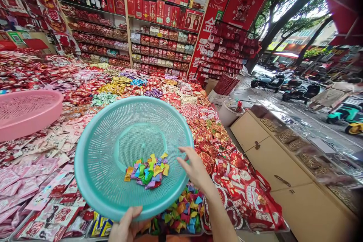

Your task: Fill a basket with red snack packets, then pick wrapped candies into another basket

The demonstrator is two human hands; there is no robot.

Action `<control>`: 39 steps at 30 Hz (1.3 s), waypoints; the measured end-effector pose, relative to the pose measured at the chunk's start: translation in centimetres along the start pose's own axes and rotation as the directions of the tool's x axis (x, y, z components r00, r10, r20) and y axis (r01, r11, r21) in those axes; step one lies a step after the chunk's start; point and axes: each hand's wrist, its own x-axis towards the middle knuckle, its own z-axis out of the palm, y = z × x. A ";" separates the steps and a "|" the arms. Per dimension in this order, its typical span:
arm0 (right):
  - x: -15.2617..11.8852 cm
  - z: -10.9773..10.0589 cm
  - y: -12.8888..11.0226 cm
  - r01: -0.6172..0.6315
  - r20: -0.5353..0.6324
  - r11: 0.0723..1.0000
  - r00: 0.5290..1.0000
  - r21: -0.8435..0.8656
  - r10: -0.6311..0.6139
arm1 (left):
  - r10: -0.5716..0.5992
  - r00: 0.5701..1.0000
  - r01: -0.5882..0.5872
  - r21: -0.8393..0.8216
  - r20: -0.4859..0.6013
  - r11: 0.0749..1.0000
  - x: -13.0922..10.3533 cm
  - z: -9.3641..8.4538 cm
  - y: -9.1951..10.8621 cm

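A round teal mesh basket (99, 121) is held tilted over the display of wrapped sweets. My left hand (127, 225) grips its near rim, thumb on top and the fingers underneath. Inside, toward the near side, lies a small heap of colourful wrapped candies (149, 172). At the basket's right side, my right hand (193, 164) hovers over the rim with thumb and fingers apart, holding nothing. More candies of the same bright colours (184, 211) fill a tray partly under the basket's near right edge.
A pink basket (34, 115) rests at the left. Red and pink packets (22, 177) cover the display around. Tan cabinets (278, 166) with trays of nuts on top stand at the right. Shelves (127, 22) line the back. A person (334, 92) and scooters are in the street.
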 end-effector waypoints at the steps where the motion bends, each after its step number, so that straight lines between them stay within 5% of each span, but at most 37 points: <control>1: -0.4 -0.6 0.7 -0.028 -0.073 0.999 0.997 0.029 0.031 | 0.006 1.000 -0.006 0.000 -0.002 1.000 0.1 0.0 0.0; 5: -2.9 -1.9 5.3 -0.211 -0.195 0.977 0.958 0.012 0.209 | 0.038 0.999 -0.038 0.037 -0.001 0.999 0.7 0.0 0.2; 12: -7.8 0.4 12.7 -0.352 0.056 0.912 0.927 -0.209 0.371 | 0.076 0.997 -0.073 0.104 -0.020 0.992 1.4 -0.2 0.1; 25: -7.9 3.3 14.4 -0.342 0.142 0.910 0.914 -0.234 0.380 | 0.046 0.999 -0.043 0.090 -0.024 0.995 0.3 0.7 0.6; 39: -7.8 3.2 13.5 -0.323 0.104 0.930 0.933 -0.175 0.344 | 0.032 0.999 -0.030 0.051 -0.041 0.998 -0.2 1.3 1.1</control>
